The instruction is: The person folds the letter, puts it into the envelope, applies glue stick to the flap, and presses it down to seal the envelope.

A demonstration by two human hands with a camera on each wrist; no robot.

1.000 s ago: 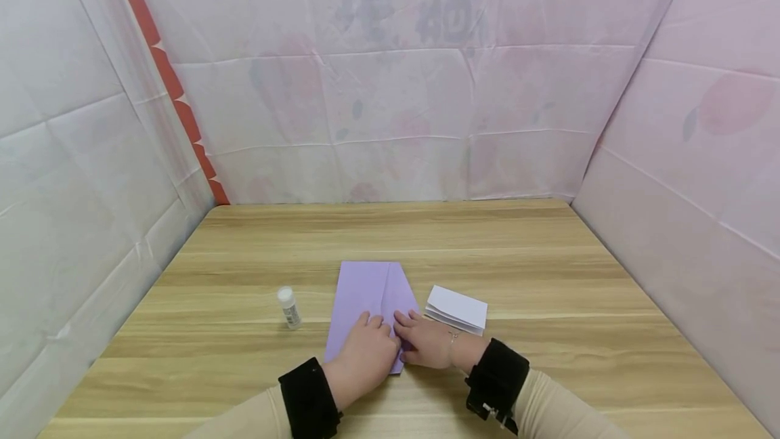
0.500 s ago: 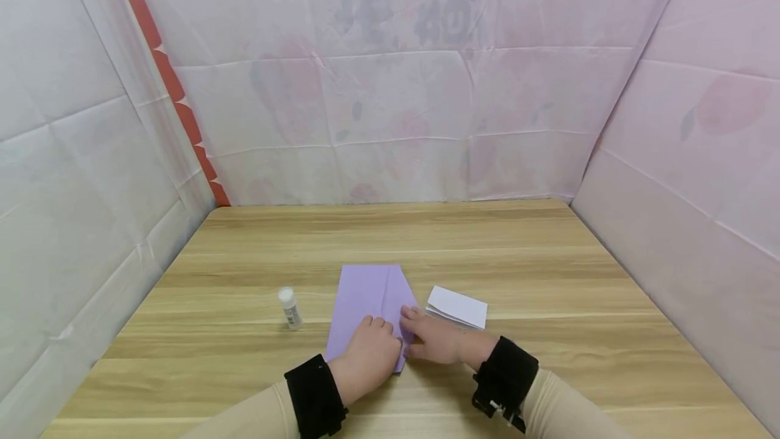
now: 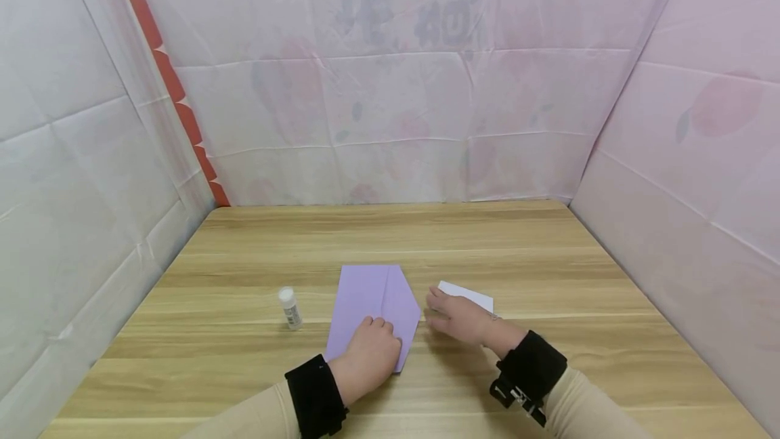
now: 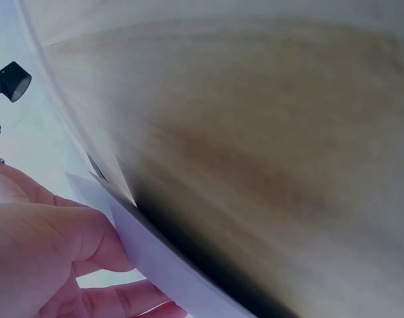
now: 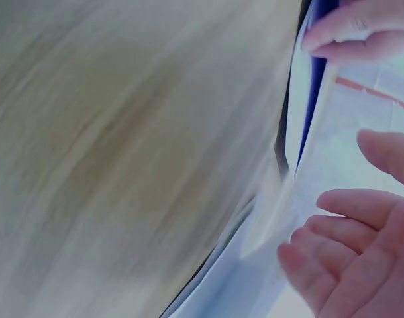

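Observation:
A folded lilac paper [image 3: 373,300] lies flat on the wooden table [image 3: 548,269], its right corner turned in to a slanted edge. My left hand [image 3: 369,351] rests on the paper's near end, fingers pressing it down; the left wrist view shows those fingers [image 4: 50,245] against the paper's edge [image 4: 155,258]. My right hand [image 3: 456,317] hovers just right of the paper, fingers relaxed and holding nothing, over a folded white sheet [image 3: 472,295]. In the blurred right wrist view its fingers [image 5: 348,252] are spread loosely.
A small white glue stick [image 3: 289,307] stands upright to the left of the lilac paper. Pale pink sheeting walls in the table on the left, back and right.
My right hand has lifted off the lilac paper's right edge and moved right, over the white sheet. The left hand has stayed on the paper.

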